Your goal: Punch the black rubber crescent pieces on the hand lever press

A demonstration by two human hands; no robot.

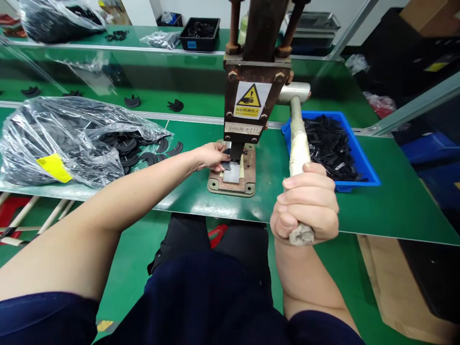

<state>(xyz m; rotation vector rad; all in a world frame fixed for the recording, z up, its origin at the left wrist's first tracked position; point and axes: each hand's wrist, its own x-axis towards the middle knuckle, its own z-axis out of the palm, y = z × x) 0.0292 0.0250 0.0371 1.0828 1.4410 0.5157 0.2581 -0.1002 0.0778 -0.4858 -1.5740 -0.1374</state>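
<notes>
My left hand [211,156] pinches a small black part [226,165] at the base of a hand press [230,188], just under its dark ram. My right hand [307,206] is wrapped round the pale, taped handle of the press lever [298,139], to the right of the press column. A yellow warning label [250,98] is fixed on the press head. Part of the black part is hidden by my fingers and the ram.
Left of the press lies a clear plastic bag [72,139] with curved black parts [129,148] spilling out. A blue bin [368,165] of black parts stands right. Behind are a raised shelf edge [201,120] and a black bin [199,44].
</notes>
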